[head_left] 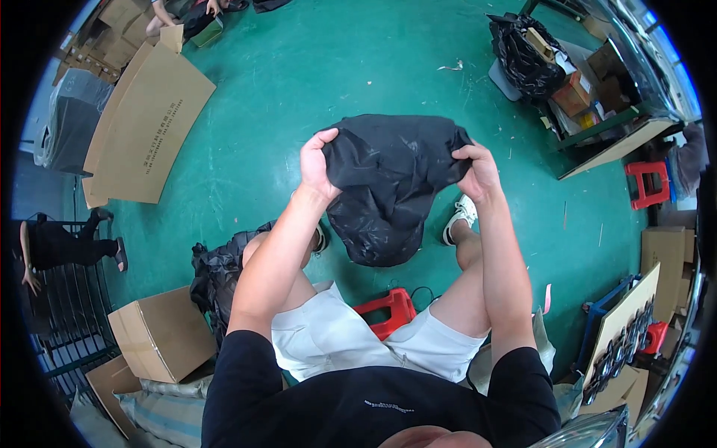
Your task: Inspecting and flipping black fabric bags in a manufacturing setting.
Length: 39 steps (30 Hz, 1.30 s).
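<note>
A black plastic bag (385,183) hangs in front of me between my knees, its lower part sagging toward the green floor. My left hand (315,166) grips the bag's upper left edge. My right hand (478,170) grips its upper right edge. Both hands pull the top apart at about the same height. I sit on a red plastic stool (388,310), wearing white shorts and white shoes.
A brown cardboard box (160,332) and another black bag (216,272) lie at my left. Flat cardboard sheets (146,123) rest on the floor far left. A full black bag (523,52), boxes and a red stool (646,183) stand at the right. A seated person (60,243) is at far left.
</note>
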Each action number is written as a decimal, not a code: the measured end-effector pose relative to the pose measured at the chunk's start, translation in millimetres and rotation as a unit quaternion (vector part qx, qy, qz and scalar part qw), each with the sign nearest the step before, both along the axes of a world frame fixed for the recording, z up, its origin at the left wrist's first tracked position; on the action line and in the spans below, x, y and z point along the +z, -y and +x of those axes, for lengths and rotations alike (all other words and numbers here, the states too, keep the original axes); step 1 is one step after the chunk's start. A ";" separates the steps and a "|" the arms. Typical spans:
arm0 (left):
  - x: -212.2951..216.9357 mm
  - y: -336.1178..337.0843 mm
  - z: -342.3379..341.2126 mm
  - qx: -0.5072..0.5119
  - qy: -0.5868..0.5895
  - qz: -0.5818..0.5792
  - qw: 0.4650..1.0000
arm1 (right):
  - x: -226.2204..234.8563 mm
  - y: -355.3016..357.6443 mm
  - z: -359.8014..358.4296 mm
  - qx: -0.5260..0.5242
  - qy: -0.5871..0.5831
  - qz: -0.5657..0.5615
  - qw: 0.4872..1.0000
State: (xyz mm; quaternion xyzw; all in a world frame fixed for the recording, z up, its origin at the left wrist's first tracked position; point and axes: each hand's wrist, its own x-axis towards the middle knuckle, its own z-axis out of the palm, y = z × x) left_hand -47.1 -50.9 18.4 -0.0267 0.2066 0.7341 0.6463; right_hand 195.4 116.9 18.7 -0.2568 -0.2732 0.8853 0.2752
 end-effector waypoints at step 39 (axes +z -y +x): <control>-95.2 -80.5 -86.7 0.185 -0.181 -0.164 0.952 | -113.9 -86.6 -130.7 -0.113 0.074 -0.021 0.991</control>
